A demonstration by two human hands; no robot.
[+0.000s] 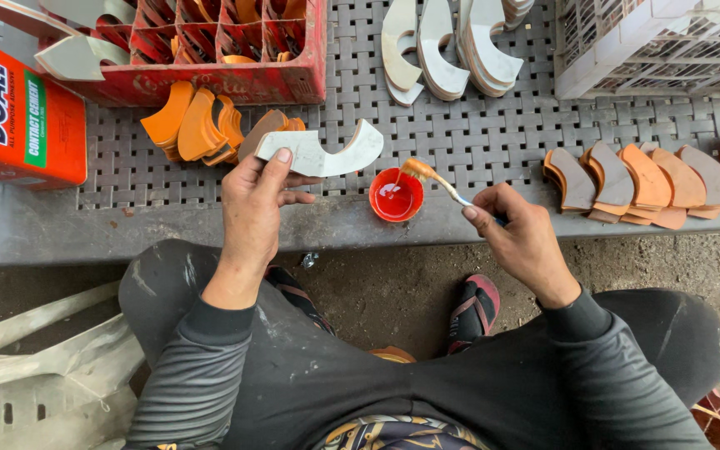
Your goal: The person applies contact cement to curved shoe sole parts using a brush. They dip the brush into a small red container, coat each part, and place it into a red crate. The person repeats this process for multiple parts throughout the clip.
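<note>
Your left hand (pixel 253 200) grips a pale curved piece (pixel 322 152) above the bench edge, your right hand (pixel 520 237) pinches a brush (pixel 433 177) dripping orange glue over the small red cup (pixel 395 196), an orange rectangular can (pixel 12 112) standing far left.

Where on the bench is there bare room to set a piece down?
Bare mat lies between the white pieces above, the red cup and the orange row. The front ledge left of the left hand is bare. Crowded: the orange pile under the red crate.

One head-worn camera looks steeply down, close over the lap and the grey bench (pixel 210 225) ahead
</note>
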